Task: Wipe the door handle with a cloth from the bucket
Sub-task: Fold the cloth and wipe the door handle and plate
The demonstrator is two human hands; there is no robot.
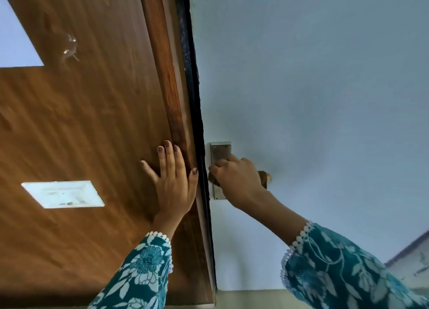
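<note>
A steel handle plate (219,151) is fixed to the pale blue door (313,88), close to its left edge. My right hand (236,181) is closed over the door handle with a brown cloth (263,178) wrapped in it. The cloth shows at both sides of my fist, and the handle itself is almost fully hidden; only a small tip (268,176) pokes out on the right. My left hand (173,181) lies flat with fingers spread on the brown wooden panel (81,123) next to the door's dark edge. No bucket is in view.
A black seal strip (193,88) runs between the wooden panel and the blue door. A white switch plate (62,194) sits on the panel to the left of my left hand. A shiny hook-like fitting (69,47) is higher up on the wood.
</note>
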